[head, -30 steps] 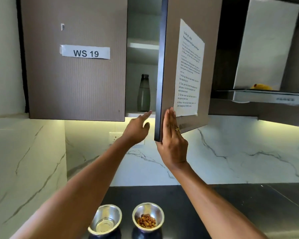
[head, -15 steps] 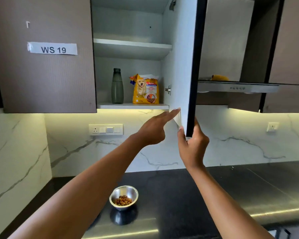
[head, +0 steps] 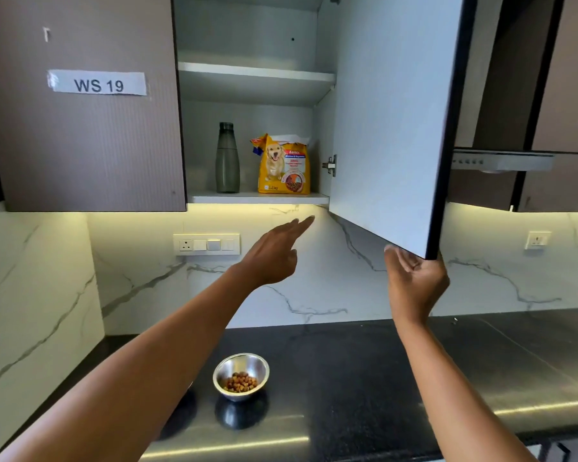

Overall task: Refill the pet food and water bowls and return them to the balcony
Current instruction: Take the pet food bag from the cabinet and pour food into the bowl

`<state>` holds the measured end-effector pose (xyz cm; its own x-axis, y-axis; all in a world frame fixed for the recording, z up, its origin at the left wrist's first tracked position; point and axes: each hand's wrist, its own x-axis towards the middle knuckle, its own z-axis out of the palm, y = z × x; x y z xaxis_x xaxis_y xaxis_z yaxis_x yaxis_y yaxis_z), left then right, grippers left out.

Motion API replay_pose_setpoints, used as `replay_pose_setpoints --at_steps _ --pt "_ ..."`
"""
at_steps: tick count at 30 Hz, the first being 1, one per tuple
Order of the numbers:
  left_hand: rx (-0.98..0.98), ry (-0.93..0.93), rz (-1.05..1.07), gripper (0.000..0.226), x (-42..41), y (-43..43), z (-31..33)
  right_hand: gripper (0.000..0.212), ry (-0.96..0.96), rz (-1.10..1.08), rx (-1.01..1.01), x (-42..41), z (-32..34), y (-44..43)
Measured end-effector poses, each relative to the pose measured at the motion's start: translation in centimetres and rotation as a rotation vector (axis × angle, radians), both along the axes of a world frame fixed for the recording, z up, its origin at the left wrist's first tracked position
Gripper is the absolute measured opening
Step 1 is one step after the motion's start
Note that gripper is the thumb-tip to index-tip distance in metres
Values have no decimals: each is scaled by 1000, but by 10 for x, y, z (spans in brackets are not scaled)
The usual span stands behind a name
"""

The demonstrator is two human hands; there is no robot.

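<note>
Nearest, at about six o'clock on the dark counter (head: 364, 371), the steel food bowl (head: 241, 376) stands upright, mouth up, with only a little kibble inside. Higher, the right hand (head: 414, 281) cups the lower corner of the open cabinet door (head: 391, 128), and the left hand (head: 274, 253) reaches up empty, fingers spread loosely. Farthest, at twelve o'clock, the dog food bag (head: 284, 165) stands upright on the shelf, its long axis vertical, printed front toward the room, beside a grey bottle (head: 227, 158). I think it is best to grasp the bag at the middle, keeping its open top up.
</note>
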<state>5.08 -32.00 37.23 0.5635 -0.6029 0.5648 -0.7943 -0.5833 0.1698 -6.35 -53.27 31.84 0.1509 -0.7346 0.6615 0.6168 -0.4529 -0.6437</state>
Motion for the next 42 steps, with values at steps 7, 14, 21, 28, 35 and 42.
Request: replay_pose_setpoints --at_steps 7,14,21,28,35,42 --pt "-36 -41 79 68 38 53 10 27 438 99 -77 72 -12 51" --pt "-207 35 176 51 112 91 73 30 600 123 -397 162 86 91" --pt "-477 340 79 17 202 88 120 55 690 99 -426 228 163 79" --pt "-561 449 20 5 280 48 128 43 853 183 -393 301 191 44" --pt "-620 480 92 23 344 -17 143 61 820 127 -287 387 191 4" --pt "-604 595 58 61 388 -58 148 55 664 204 -164 447 191 -16"
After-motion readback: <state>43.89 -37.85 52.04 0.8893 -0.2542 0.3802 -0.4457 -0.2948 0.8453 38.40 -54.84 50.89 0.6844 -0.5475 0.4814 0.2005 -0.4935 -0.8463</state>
